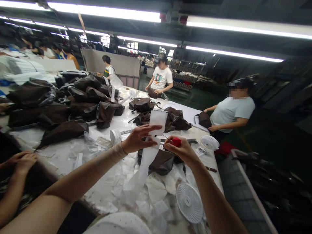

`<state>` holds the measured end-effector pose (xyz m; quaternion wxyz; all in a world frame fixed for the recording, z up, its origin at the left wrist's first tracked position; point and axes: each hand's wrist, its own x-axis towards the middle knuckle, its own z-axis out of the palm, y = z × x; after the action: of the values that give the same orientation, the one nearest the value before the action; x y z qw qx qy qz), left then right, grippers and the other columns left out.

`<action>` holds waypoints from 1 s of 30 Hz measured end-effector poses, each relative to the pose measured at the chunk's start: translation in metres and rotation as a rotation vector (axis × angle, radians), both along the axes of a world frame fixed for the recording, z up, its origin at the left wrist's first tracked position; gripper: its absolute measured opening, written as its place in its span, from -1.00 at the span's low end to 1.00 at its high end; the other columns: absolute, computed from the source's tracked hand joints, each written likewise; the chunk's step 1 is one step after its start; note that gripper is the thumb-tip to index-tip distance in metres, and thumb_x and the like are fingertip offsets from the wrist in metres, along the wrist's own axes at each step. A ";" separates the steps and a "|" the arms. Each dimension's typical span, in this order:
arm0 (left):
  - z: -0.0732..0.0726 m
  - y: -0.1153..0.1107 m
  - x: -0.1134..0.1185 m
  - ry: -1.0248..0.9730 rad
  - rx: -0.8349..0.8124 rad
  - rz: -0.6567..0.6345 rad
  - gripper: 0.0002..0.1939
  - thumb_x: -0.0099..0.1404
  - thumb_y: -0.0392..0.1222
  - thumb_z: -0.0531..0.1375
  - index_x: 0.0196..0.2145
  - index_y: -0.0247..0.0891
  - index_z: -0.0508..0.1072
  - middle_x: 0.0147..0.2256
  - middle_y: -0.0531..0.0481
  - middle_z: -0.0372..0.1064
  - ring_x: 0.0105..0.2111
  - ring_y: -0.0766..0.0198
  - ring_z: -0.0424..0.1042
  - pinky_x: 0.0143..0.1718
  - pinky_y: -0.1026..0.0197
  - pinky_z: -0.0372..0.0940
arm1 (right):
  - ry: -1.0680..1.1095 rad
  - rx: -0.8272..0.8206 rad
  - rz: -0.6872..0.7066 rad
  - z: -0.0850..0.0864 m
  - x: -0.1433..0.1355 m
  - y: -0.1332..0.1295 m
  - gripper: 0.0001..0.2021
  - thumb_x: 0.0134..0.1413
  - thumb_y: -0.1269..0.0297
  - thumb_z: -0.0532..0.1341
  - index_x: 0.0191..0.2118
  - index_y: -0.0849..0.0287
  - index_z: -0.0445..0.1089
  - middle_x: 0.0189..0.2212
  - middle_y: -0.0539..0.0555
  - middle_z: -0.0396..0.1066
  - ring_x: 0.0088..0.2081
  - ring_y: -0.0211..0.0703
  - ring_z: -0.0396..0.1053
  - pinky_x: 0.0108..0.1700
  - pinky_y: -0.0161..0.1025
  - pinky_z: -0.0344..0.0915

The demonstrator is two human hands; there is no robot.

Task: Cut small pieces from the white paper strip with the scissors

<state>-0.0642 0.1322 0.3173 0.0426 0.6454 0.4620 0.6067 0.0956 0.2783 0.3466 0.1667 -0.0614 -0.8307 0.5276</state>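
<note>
My left hand (140, 139) pinches a strip of thin white sheet (158, 120) between its fingers and thumb. A long white length (146, 162) hangs below that hand towards the table. In my right hand (184, 150) is a small red-handled tool (175, 141); its thin metal tip points at the white strip, and its exact kind is unclear. Behind and below both hands lies a dark brown bag (162, 162), partly covered by the strip.
Brown bags (83, 110) pile up on the left of the table. White scraps (156, 188) litter its near part. Small white fans stand at the front (189, 203), right (209, 143) and left (115, 137). Co-workers (231, 110) handle bags across the table; another person's hands (25, 162) rest at left.
</note>
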 end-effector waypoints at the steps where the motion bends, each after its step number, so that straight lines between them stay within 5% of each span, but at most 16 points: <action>1: -0.001 0.001 0.000 -0.009 -0.001 -0.008 -0.41 0.12 -0.20 0.35 0.12 -0.24 0.38 0.06 -0.22 0.34 -0.10 0.16 0.44 -0.29 0.34 0.43 | 0.025 -0.057 -0.027 -0.005 0.000 -0.001 -0.59 -0.14 -0.05 0.36 -0.35 0.25 0.41 -0.64 -0.11 0.12 -0.58 -0.37 0.00 -0.53 -0.34 -0.07; 7: 0.001 0.006 0.004 0.107 0.030 0.046 -0.44 0.17 -0.19 0.31 0.13 -0.27 0.37 0.02 -0.24 0.39 -0.15 0.17 0.45 -0.34 0.32 0.44 | 0.162 -0.079 -0.127 -0.022 -0.008 -0.017 -0.68 -0.14 0.03 0.38 -0.47 0.24 0.45 -0.63 -0.07 0.22 -0.57 -0.33 0.09 -0.52 -0.31 0.03; 10: -0.001 0.004 -0.001 0.191 0.017 0.067 -0.35 0.09 -0.16 0.37 0.14 -0.26 0.35 0.04 -0.26 0.37 -0.14 0.15 0.43 -0.35 0.30 0.43 | 0.241 0.027 -0.161 -0.016 -0.003 -0.018 -0.72 -0.09 0.09 0.36 -0.50 0.22 0.42 -0.60 -0.03 0.29 -0.53 -0.30 0.17 -0.47 -0.30 0.11; 12: -0.005 0.002 -0.005 0.203 0.000 0.095 -0.35 0.05 -0.14 0.40 0.09 -0.30 0.39 -0.02 -0.26 0.40 -0.31 0.26 0.43 -0.43 0.33 0.39 | 0.305 0.085 -0.216 -0.007 0.000 -0.015 -0.75 -0.06 0.12 0.35 -0.47 0.21 0.43 -0.59 -0.04 0.30 -0.53 -0.30 0.18 -0.47 -0.31 0.13; 17: -0.016 0.005 -0.003 0.130 0.022 0.110 -0.74 0.09 -0.14 0.37 -0.38 -0.41 0.48 -0.45 0.03 0.30 -0.60 0.51 0.13 -0.63 0.41 0.12 | 0.418 0.096 -0.310 0.014 -0.007 -0.003 -0.78 -0.09 0.14 0.36 -0.48 0.19 0.43 -0.55 -0.02 0.30 -0.50 -0.29 0.21 -0.45 -0.31 0.16; 20: -0.015 0.007 0.005 0.132 -0.001 0.087 -0.71 0.18 -0.16 0.30 -0.57 -0.39 0.37 -0.54 0.11 0.14 -0.61 0.51 0.05 -0.64 0.41 0.01 | 0.437 -0.010 -0.264 0.018 -0.017 -0.002 -0.77 -0.14 0.13 0.38 -0.48 0.20 0.45 -0.29 0.11 0.43 -0.37 -0.22 0.29 -0.41 -0.29 0.21; 24: -0.012 0.006 0.012 0.076 -0.046 0.033 -0.75 0.29 -0.18 0.20 -0.50 -0.38 0.41 -0.49 0.05 0.22 -0.62 0.50 0.19 -0.63 0.42 0.10 | 0.314 -0.235 -0.237 0.016 -0.024 -0.004 -0.73 -0.20 0.11 0.40 -0.44 0.23 0.48 -0.31 0.13 0.46 -0.56 -0.36 0.14 -0.59 -0.33 0.01; 30: -0.018 0.007 0.012 0.030 0.023 0.024 -0.83 0.31 -0.21 0.17 -0.33 -0.39 0.47 -0.39 -0.06 0.34 -0.54 0.43 0.30 -0.56 0.40 0.22 | 0.285 -0.356 -0.215 0.016 -0.024 -0.001 -0.72 -0.27 0.16 0.45 -0.49 0.27 0.46 -0.37 0.09 0.43 -0.65 -0.51 -0.10 -0.64 -0.36 -0.22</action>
<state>-0.0524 0.1393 0.2996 0.0208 0.6493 0.4635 0.6026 0.0715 0.2774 0.3627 0.3238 -0.1031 -0.6815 0.6482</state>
